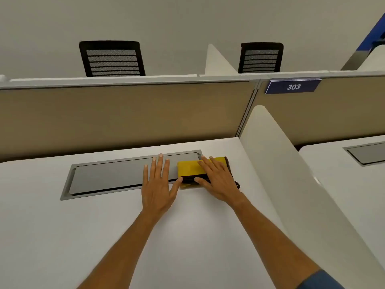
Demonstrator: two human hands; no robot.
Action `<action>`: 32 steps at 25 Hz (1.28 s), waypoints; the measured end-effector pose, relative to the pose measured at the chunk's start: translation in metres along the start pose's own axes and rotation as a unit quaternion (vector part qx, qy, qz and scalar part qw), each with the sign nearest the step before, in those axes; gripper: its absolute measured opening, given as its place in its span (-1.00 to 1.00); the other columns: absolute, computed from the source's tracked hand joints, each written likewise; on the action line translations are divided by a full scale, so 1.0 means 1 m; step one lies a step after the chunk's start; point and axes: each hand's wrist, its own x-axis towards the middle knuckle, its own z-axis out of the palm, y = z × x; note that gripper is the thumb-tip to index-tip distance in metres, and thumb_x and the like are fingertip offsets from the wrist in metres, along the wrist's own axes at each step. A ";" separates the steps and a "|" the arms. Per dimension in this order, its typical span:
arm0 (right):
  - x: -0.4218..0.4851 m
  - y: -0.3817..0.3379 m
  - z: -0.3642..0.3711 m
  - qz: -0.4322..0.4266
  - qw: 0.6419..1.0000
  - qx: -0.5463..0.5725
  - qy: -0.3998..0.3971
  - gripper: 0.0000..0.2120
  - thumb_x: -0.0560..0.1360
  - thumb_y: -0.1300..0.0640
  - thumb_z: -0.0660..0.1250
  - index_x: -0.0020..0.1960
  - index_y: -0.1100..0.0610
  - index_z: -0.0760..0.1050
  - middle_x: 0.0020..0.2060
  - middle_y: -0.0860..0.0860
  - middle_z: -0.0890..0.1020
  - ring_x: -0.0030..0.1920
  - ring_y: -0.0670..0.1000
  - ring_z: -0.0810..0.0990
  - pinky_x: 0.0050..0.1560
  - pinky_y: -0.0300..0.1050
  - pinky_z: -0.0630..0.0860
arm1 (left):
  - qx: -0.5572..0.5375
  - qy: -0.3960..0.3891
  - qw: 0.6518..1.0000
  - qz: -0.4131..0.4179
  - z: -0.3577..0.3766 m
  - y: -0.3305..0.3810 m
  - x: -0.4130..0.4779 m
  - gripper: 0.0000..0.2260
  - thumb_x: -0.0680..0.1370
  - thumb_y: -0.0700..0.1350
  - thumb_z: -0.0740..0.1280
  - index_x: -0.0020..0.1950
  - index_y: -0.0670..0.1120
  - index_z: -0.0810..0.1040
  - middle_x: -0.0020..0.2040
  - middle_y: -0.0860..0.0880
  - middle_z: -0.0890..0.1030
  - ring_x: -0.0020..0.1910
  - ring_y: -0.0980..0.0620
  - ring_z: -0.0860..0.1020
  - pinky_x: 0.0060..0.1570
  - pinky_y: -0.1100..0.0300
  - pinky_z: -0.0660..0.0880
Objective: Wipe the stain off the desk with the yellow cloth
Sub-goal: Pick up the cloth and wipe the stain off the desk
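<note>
Pressing flat, right hand (216, 180) covers yellow cloth (188, 168); left hand (157, 183) spread empty on desk (83, 236).

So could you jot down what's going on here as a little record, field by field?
surface: white desk with a grey rectangular cable flap set into it
cloth: folded yellow cloth with dark edging, lying at the flap's right end
right hand: flat on the cloth, fingers spread
left hand: flat, fingers on the flap, thumb touching the cloth's edge
stain: none visible
surroundings: beige partition, blue sign reading 303, two black mesh chairs behind
</note>
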 end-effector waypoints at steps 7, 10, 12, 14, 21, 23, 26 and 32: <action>0.026 0.010 0.026 -0.039 0.996 -0.055 -0.053 -0.29 0.59 -0.37 -0.05 0.64 -0.08 -0.06 0.64 -0.04 -0.05 0.64 0.05 -0.08 0.60 0.15 -0.11 | 0.025 -0.022 0.999 -0.027 0.020 -0.028 -0.006 -0.25 0.61 0.37 -0.12 0.65 -0.07 0.19 0.66 -0.13 0.15 0.66 -0.15 0.08 0.62 -0.16 -0.02; 0.026 0.014 0.030 -0.040 0.997 -0.048 -0.051 -0.27 0.56 -0.38 -0.15 0.64 -0.09 -0.12 0.64 -0.05 -0.09 0.64 0.03 -0.12 0.59 0.16 -0.15 | 0.012 -0.029 0.999 -0.025 0.023 -0.027 0.001 -0.20 0.59 0.39 -0.25 0.64 -0.06 0.20 0.67 -0.13 0.12 0.66 -0.14 0.06 0.62 -0.14 -0.07; 0.027 0.015 0.031 -0.043 0.997 -0.021 -0.056 -0.32 0.58 -0.34 -0.18 0.63 -0.11 -0.11 0.64 -0.07 -0.09 0.63 0.02 -0.13 0.58 0.13 -0.19 | -0.002 -0.035 0.999 -0.031 0.025 -0.019 0.009 -0.15 0.57 0.40 -0.32 0.63 -0.06 0.25 0.68 -0.12 0.10 0.67 -0.13 0.03 0.63 -0.11 -0.14; 0.031 0.015 0.029 -0.030 0.998 0.026 -0.057 -0.42 0.63 -0.24 -0.15 0.63 -0.13 -0.04 0.64 -0.08 -0.03 0.64 0.01 -0.11 0.58 0.10 -0.20 | -0.020 -0.034 0.998 -0.042 0.028 -0.008 0.018 -0.10 0.54 0.41 -0.38 0.60 -0.06 0.33 0.68 -0.12 0.11 0.67 -0.12 0.03 0.62 -0.07 -0.19; 0.024 0.026 0.023 0.297 0.946 0.034 0.127 -0.24 0.53 -0.32 0.26 0.52 0.17 0.27 0.50 0.19 0.33 0.48 0.21 0.29 0.41 0.19 0.24 | -0.077 -0.044 0.994 -0.065 0.039 0.016 0.033 -0.28 0.63 0.30 -0.09 0.46 -0.18 0.50 0.66 -0.11 0.18 0.67 -0.09 0.05 0.62 0.00 -0.23; 0.022 0.025 0.022 0.356 0.926 0.030 0.119 -0.18 0.43 -0.42 0.29 0.38 0.22 0.38 0.32 0.21 0.47 0.31 0.23 0.43 0.24 0.17 0.36 | -0.090 -0.041 0.992 -0.075 0.042 0.021 0.032 -0.35 0.64 0.23 0.02 0.48 -0.24 0.46 0.65 -0.14 0.20 0.66 -0.12 0.07 0.62 0.00 -0.21; 0.025 0.023 0.021 0.397 0.909 0.066 0.108 -0.18 0.37 -0.45 0.34 0.27 0.24 0.44 0.22 0.21 0.55 0.24 0.25 0.50 0.21 0.17 0.39 | -0.136 -0.028 0.985 -0.103 0.043 0.030 0.032 -0.49 0.67 0.07 0.19 0.43 -0.31 0.46 0.58 -0.23 0.31 0.62 -0.19 0.19 0.64 -0.04 -0.13; 0.016 0.025 0.017 0.388 0.908 0.097 0.128 -0.36 0.52 -0.34 0.26 0.16 0.27 0.51 0.15 0.22 0.57 0.19 0.23 0.52 0.21 0.14 0.38 | -0.258 -0.013 0.956 -0.138 0.034 0.043 0.028 -0.69 0.62 -0.14 0.36 0.26 -0.31 0.45 0.28 -0.26 0.46 0.23 -0.23 0.50 0.20 -0.07 0.52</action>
